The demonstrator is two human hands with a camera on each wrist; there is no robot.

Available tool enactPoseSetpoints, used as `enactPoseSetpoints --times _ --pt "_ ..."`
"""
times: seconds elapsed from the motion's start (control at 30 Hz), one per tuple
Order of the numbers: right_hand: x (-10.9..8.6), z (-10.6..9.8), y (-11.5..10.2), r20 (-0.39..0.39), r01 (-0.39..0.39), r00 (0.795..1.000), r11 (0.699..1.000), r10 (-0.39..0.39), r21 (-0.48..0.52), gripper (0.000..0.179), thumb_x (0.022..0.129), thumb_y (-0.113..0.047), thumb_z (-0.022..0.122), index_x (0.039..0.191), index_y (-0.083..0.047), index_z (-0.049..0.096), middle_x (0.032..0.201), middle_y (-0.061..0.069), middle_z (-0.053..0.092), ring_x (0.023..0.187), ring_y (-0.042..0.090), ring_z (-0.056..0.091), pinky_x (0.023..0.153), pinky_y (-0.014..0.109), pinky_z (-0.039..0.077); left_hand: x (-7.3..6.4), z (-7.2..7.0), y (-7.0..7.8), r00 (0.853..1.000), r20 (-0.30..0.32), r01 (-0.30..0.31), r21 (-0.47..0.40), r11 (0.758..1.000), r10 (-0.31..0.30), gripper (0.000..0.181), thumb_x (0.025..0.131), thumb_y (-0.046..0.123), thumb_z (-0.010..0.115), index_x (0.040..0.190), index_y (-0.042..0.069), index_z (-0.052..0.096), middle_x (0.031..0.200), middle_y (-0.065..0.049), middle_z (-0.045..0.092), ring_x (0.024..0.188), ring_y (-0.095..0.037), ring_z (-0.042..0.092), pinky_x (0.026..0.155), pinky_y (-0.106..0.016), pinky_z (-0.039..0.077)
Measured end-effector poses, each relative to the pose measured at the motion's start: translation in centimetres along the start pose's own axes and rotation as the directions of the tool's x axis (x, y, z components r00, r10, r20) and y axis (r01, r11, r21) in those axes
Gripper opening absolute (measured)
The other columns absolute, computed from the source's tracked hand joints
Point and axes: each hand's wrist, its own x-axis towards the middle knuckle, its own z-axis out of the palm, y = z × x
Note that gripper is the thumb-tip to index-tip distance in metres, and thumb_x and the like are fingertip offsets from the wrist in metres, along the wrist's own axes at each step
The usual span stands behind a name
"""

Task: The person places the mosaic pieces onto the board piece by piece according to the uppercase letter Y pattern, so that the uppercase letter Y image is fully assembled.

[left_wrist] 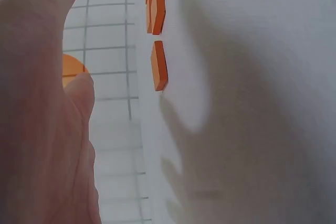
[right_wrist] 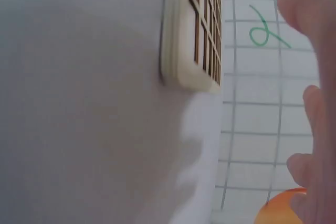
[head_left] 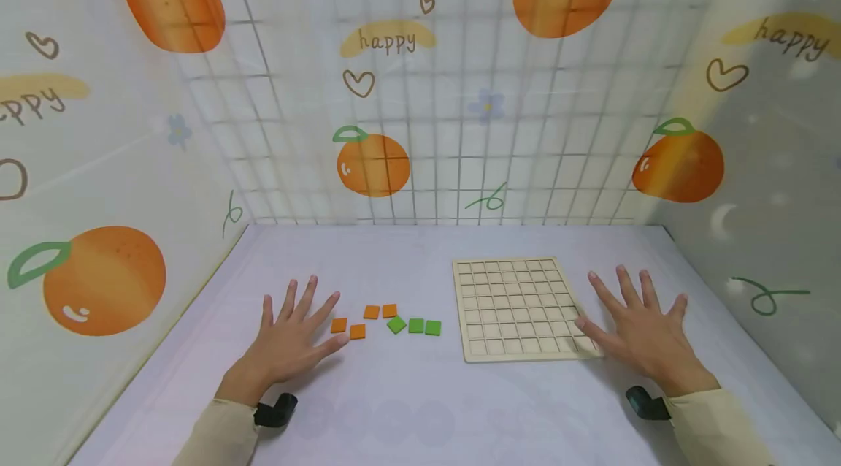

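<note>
with the left hand (head_left: 287, 345) and right hand (head_left: 647, 343) splayed and nothing held, the orange tiles (head_left: 358, 331) beside the left, green tiles (head_left: 416, 325) between both, or grid board (head_left: 514, 310) beside the right could be knocked askew by a low sweep.

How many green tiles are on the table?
3, in a row in the head view: the left green tile, turned askew near an orange tile; the middle green tile; and the right green tile, nearest the grid board. None appears hidden.
</note>
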Motion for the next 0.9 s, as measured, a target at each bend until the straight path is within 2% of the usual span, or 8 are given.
enactPoseSetpoints --times 0.1,0.2,0.33,0.43,0.63,0.73,0.8,0.9 --pt "0.0 0.2 -0.6 -0.037 0.006 0.999 1.0 -0.006 0.019 0.09 0.091 -0.074 0.045 0.162 -0.027 0.017 0.162 0.028 0.012 0.146 0.054 -0.002 0.095 0.085 -0.008 0.2 0.3 0.1 1.0 -0.007 -0.012 0.0 1.0 0.012 0.083 0.092 0.078 0.039 0.158 0.029 0.032 0.167 -0.014 0.004 0.15 -0.046 -0.002 0.107 -0.075 -0.006" --pt "0.0 0.3 -1.3 -0.098 0.026 0.995 0.999 -0.022 0.045 0.087 0.091 -0.071 0.051 0.16 -0.024 0.026 0.159 0.028 0.024 0.143 0.053 0.016 0.101 0.082 0.006 0.3 0.6 0.4 0.999 -0.025 -0.033 -0.051 0.998 0.032 0.081 0.092 0.076 0.042 0.157 0.028 0.035 0.167 -0.014 0.006 0.15 -0.044 0.001 0.108 -0.075 -0.002" --pt "0.0 0.5 -1.9 -0.14 0.029 0.99 0.992 -0.012 0.12 0.081 0.093 -0.064 0.055 0.155 -0.014 0.038 0.149 0.029 0.04 0.131 0.052 0.038 0.095 0.076 0.028 0.6 0.8 0.8 0.993 -0.087 -0.088 -0.121 0.989 0.078 0.071 0.094 0.066 0.052 0.148 0.021 0.052 0.162 -0.017 0.026 0.148 -0.043 0.018 0.11 -0.073 0.011" --pt "-0.1 0.8 -2.2 -0.11 0.007 0.994 0.976 0.018 0.218 0.075 0.098 -0.059 0.052 0.151 -0.007 0.042 0.144 0.029 0.045 0.126 0.052 0.044 0.09 0.074 0.034 1.0 0.9 1.2 0.984 -0.146 -0.122 -0.114 0.986 0.105 0.055 0.094 0.052 0.062 0.135 0.015 0.064 0.151 -0.016 0.045 0.141 -0.041 0.033 0.108 -0.068 0.023" --pt "-0.1 1.4 -2.3 -0.014 -0.063 0.997 0.916 0.075 0.395 0.066 0.104 -0.049 0.047 0.145 0.002 0.045 0.145 0.03 0.044 0.132 0.052 0.039 0.1 0.071 0.031 2.7 1.0 2.3 0.96 -0.251 -0.163 -0.139 0.977 0.124 0.033 0.093 0.032 0.071 0.12 0.014 0.072 0.127 -0.007 0.065 0.123 -0.031 0.054 0.102 -0.057 0.039" --pt "-0.1 1.6 -2.3 0.015 -0.116 0.992 0.866 0.125 0.487 0.063 0.104 -0.045 0.049 0.145 0.003 0.046 0.144 0.031 0.044 0.131 0.05 0.043 0.102 0.065 0.036 3.7 1.2 3.0 0.948 -0.293 -0.191 -0.216 0.957 0.123 0.026 0.093 0.027 0.071 0.115 0.013 0.074 0.118 -0.002 0.068 0.115 -0.028 0.059 0.097 -0.052 0.046" --pt "0.0 1.8 -2.2 0.03 -0.158 0.985 0.832 0.168 0.532 0.061 0.104 -0.043 0.052 0.144 0.002 0.047 0.142 0.03 0.047 0.127 0.049 0.049 0.099 0.061 0.042 4.2 1.2 3.7 0.954 -0.285 -0.187 -0.307 0.933 0.097 0.024 0.094 0.025 0.07 0.114 0.013 0.074 0.116 0.0 0.068 0.114 -0.026 0.059 0.096 -0.05 0.048" --pt "0.1 2.3 -2.3 0.038 -0.2 0.975 0.795 0.218 0.573 0.056 0.104 -0.039 0.053 0.142 0.001 0.049 0.138 0.029 0.052 0.12 0.048 0.056 0.095 0.059 0.047 4.9 1.3 4.7 0.971 -0.231 -0.16 -0.46 0.874 0.056 0.025 0.097 0.023 0.067 0.118 0.012 0.073 0.118 0.002 0.068 0.114 -0.022 0.06 0.096 -0.048 0.049"
